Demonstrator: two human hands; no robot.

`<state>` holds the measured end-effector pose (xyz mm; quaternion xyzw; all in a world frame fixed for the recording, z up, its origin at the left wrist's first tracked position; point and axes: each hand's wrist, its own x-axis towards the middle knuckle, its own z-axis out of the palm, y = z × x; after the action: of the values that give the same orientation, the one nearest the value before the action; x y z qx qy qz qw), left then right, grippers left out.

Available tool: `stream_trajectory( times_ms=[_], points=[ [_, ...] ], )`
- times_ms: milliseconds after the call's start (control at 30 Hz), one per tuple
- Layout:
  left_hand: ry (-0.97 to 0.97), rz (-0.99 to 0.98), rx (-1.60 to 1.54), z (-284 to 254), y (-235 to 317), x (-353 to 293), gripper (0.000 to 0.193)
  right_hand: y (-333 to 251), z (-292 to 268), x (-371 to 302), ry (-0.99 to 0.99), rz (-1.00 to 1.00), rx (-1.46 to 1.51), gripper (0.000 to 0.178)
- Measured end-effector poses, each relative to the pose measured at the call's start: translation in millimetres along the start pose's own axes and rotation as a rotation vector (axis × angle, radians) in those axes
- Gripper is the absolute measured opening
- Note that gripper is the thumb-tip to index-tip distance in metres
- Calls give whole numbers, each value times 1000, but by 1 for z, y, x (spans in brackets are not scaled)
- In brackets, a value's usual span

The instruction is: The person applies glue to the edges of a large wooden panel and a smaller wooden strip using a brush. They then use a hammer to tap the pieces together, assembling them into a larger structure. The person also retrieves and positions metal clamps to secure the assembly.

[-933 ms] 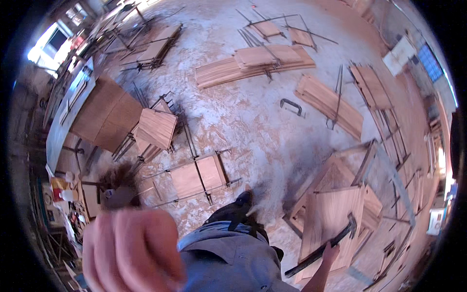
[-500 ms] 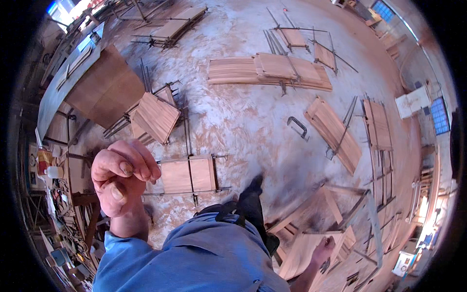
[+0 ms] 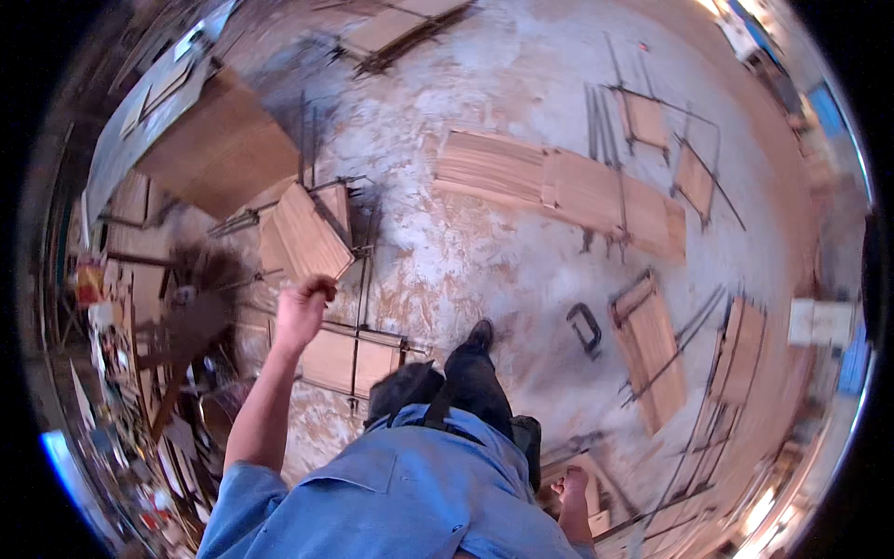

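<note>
My left hand [image 3: 305, 309] is raised in front of my body at the left, its fingers curled in and nothing showing in them. Beyond it in the view lies a stack of wooden panels [image 3: 305, 231] with bar clamps. Below the hand, a clamped wooden panel [image 3: 340, 361] rests on the floor. My right hand [image 3: 572, 486] hangs low beside my right hip, fingers curled, with no object visible. Behind that hand, a pale wooden piece [image 3: 596, 483] shows partly. A dark shoe [image 3: 480, 334] steps forward on the floor.
A black G-clamp [image 3: 585, 329] lies on the dusty floor, left of a clamped panel [image 3: 649, 349]. Long glued boards [image 3: 494, 168] lie ahead. At left stand a large table with a brown board [image 3: 223, 140] and a cluttered workbench [image 3: 126, 373]. More clamped panels [image 3: 740, 349] line the right.
My left hand has dropped from close to the camera and reached farther out. The view has turned, so the floor panels appear shifted. The wooden frame by my right hand has mostly left view.
</note>
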<state>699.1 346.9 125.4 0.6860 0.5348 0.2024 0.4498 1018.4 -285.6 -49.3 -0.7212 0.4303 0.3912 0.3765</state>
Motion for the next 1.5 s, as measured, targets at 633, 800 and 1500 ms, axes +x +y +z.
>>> stream_trajectory(
  times_ms=[633, 800, 1500],
  points=[
    [-16, -1011, -215, 34, -194, 309, 31, -555, 495, -184, 13, -746, -806, 20],
    [157, -238, 64, -48, -64, 597, 43, -618, 555, -180, -10, -748, -723, 18],
    [-63, -822, 210, -13, -41, 1142, 20, -1199, 1097, -375, -205, -1011, -535, 17]
  ],
)
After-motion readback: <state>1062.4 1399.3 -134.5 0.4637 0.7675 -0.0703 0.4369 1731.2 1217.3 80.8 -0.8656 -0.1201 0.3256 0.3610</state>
